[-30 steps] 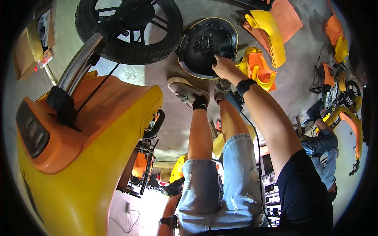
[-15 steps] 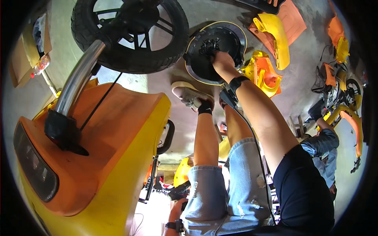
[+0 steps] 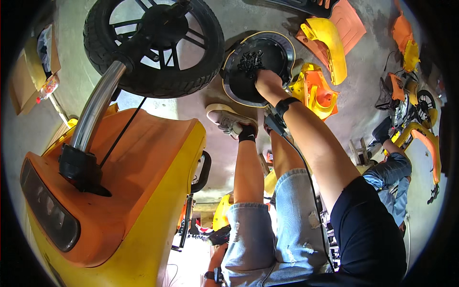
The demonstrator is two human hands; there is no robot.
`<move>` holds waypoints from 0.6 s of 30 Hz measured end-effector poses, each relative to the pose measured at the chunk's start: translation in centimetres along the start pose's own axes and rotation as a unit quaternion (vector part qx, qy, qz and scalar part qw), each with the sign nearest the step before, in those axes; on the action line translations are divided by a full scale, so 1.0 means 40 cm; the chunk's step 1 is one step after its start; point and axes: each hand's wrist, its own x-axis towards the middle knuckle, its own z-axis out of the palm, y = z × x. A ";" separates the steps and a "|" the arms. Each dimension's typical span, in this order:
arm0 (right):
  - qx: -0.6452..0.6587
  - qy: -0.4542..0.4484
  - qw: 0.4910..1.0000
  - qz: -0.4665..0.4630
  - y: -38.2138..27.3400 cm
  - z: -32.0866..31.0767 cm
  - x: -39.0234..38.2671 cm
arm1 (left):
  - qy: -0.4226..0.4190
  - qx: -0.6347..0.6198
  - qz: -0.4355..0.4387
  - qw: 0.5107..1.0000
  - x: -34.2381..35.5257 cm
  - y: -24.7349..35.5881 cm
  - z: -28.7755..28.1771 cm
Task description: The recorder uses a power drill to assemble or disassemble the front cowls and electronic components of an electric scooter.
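Note:
My right hand reaches into a round black tray with a pale rim, at a pile of small black parts; its fingertips are mostly hidden, curled among them. My left hand, low beside my left leg, grips a dark tool whose details I cannot make out. A corded black device sits near my shoes, below the tray. To the left are an orange-yellow scooter body with a chrome fork and a black wheel.
Yellow and orange panels lie beside the tray, with another yellow-orange moulding below them. A co-worker is at the right near scooter parts. Cardboard stands at the far left.
My right hand has reached deeper into the tray, fingers curling in from pointing at the parts. The pile looks more bunched beside it. The view has shifted slightly.

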 end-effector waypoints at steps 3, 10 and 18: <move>-0.020 -0.011 0.999 -0.026 0.000 0.003 0.007 | 0.014 0.086 0.077 0.993 -0.003 -0.012 -0.007; 0.024 0.020 0.999 -0.030 0.016 0.074 0.028 | 0.070 0.407 0.390 0.823 -0.069 -0.006 -0.012; 0.247 -0.026 0.968 0.038 0.043 0.116 0.087 | 0.045 0.380 0.387 0.839 -0.027 -0.061 -0.031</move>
